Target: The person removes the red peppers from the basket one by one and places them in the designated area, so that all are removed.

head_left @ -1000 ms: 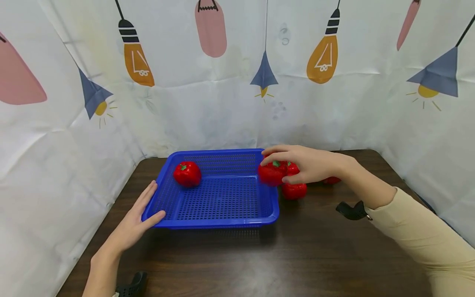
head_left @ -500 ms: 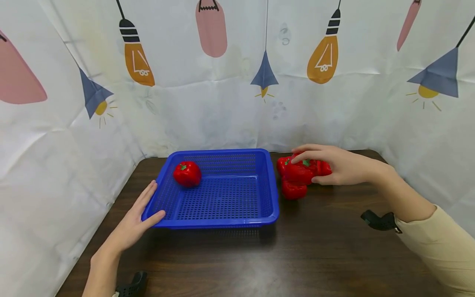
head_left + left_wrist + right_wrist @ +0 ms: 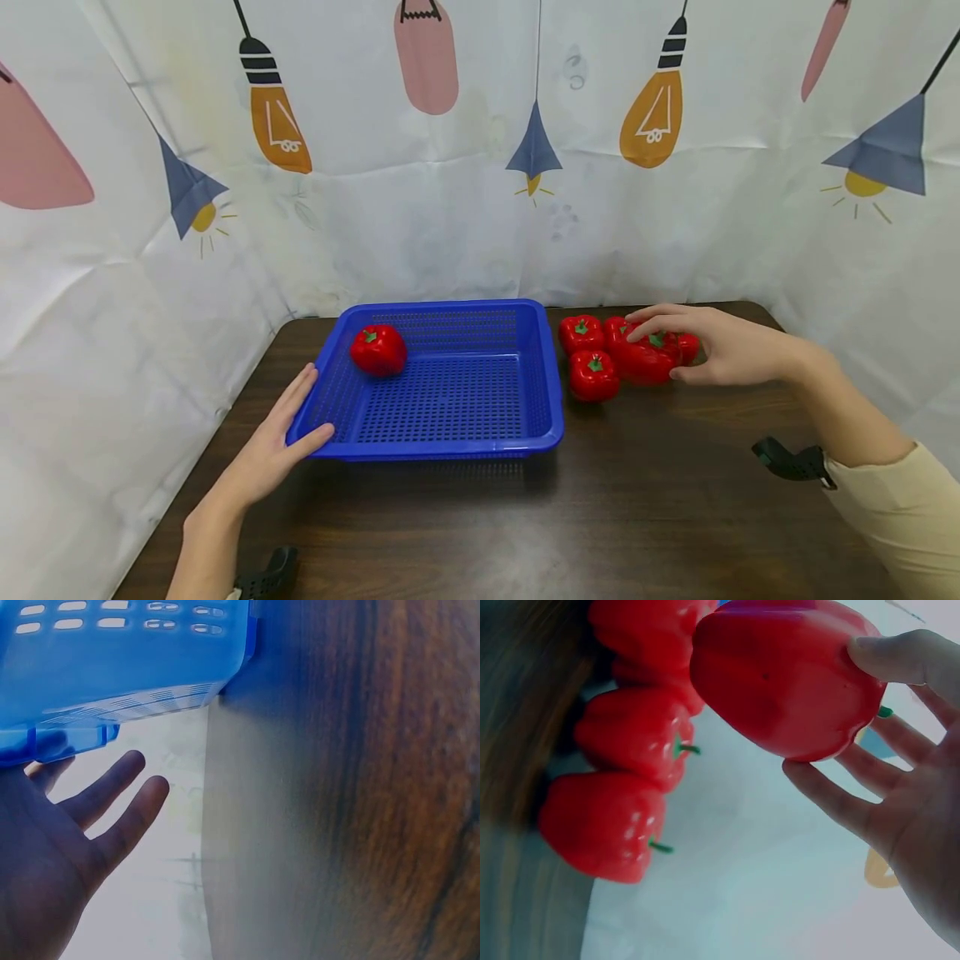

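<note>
My right hand (image 3: 723, 346) holds a red bell pepper (image 3: 642, 363) by its stem end, between thumb and fingertips. In the right wrist view this held pepper (image 3: 780, 679) stands apart from the wood surface, beside other red bell peppers (image 3: 630, 739). These make a cluster at the right of a blue perforated basket (image 3: 442, 408), with one pepper (image 3: 594, 377) nearest the front. Inside the basket, at its left, sits another bell pepper (image 3: 378, 350). My left hand (image 3: 266, 454) rests on the basket's left rim, thumb over the front corner and fingers extended.
A dark wooden table (image 3: 600, 517) carries everything. Behind and at both sides hangs a white curtain (image 3: 420, 225) printed with lamps and bulbs. Black straps with camera mounts (image 3: 791, 460) sit at the wrists.
My right hand has carried the bell pepper rightward from the basket's right edge, over the cluster, uncovering the peppers nearest the basket. The left hand and the basket stay put.
</note>
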{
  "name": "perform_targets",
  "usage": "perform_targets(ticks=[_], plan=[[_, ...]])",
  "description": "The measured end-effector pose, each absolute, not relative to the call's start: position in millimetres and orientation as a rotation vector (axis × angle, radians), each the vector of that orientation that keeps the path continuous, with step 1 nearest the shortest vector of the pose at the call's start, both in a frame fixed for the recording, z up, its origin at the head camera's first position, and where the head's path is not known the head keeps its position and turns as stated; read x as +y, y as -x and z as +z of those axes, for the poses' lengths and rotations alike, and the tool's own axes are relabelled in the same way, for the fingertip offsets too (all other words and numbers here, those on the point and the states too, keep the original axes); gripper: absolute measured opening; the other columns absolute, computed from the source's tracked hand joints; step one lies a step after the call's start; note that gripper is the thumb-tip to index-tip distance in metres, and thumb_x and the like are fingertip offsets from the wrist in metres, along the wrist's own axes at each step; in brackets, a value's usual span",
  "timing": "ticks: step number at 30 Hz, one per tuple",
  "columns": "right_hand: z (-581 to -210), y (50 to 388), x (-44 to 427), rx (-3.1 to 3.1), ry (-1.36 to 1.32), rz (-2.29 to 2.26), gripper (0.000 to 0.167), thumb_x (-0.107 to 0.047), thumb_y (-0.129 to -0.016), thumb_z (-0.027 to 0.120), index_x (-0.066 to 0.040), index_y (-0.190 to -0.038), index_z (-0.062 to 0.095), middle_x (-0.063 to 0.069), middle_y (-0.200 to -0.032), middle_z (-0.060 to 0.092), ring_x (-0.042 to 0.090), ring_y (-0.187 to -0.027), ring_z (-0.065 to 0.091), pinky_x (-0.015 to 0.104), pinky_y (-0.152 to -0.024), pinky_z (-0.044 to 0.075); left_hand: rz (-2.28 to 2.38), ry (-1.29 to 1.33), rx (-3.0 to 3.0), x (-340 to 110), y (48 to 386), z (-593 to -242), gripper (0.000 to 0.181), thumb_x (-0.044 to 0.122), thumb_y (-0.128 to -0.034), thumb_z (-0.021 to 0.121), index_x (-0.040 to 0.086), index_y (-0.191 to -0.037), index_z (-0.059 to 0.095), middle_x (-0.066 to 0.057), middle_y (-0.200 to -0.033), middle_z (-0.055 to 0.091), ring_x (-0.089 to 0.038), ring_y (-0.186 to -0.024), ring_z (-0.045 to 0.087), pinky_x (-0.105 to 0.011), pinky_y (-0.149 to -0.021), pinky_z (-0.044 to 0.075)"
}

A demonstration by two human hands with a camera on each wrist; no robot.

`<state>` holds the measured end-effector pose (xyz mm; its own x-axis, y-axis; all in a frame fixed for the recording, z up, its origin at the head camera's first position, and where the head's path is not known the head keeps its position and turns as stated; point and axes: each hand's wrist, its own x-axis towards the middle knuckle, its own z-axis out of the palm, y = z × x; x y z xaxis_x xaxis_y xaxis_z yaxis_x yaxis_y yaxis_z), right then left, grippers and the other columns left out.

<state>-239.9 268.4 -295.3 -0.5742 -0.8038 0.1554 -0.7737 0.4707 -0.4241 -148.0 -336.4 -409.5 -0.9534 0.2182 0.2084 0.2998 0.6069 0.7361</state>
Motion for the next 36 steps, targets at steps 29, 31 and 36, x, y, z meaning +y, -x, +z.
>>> perform_targets(ticks=[29, 31, 36], plan=[[-357, 262, 283, 2.515, 1.132, -0.841, 0.064, 0.016, -0.080, 0.067, -0.023, -0.131, 0.062, 0.007, -0.153, 0.047, 0.029, -0.127, 0.047, 0.032, -0.069, 0.054, -1.270, 0.462, -2.715, -337, 146, -411, 0.085, 0.016, -0.0983, 0.067, 0.018, -0.166, 0.017, -0.009, -0.172, 0.006, -0.044, -0.153, 0.007, -0.075, -0.111, 0.014], [-360, 262, 283, 2.509, 1.114, -0.854, 0.064, 0.016, -0.081, 0.067, -0.023, -0.131, 0.062, 0.007, -0.153, 0.046, 0.030, -0.128, 0.046, 0.032, -0.069, 0.054, -1.273, 0.460, -2.716, -337, 146, -411, 0.085, 0.016, -0.0984, 0.067, 0.018, -0.166, 0.017, -0.008, -0.172, 0.006, -0.045, -0.153, 0.007, -0.075, -0.111, 0.013], [-364, 263, 285, 2.504, 1.095, -0.885, 0.064, 0.017, -0.081, 0.066, -0.021, -0.132, 0.063, 0.008, -0.154, 0.044, 0.031, -0.124, 0.047, 0.033, -0.067, 0.054, -1.274, 0.451, -2.727, -337, 147, -411, 0.085, 0.018, -0.0988, 0.067, 0.018, -0.167, 0.016, -0.007, -0.172, 0.005, -0.044, -0.153, 0.006, -0.078, -0.110, 0.013]])
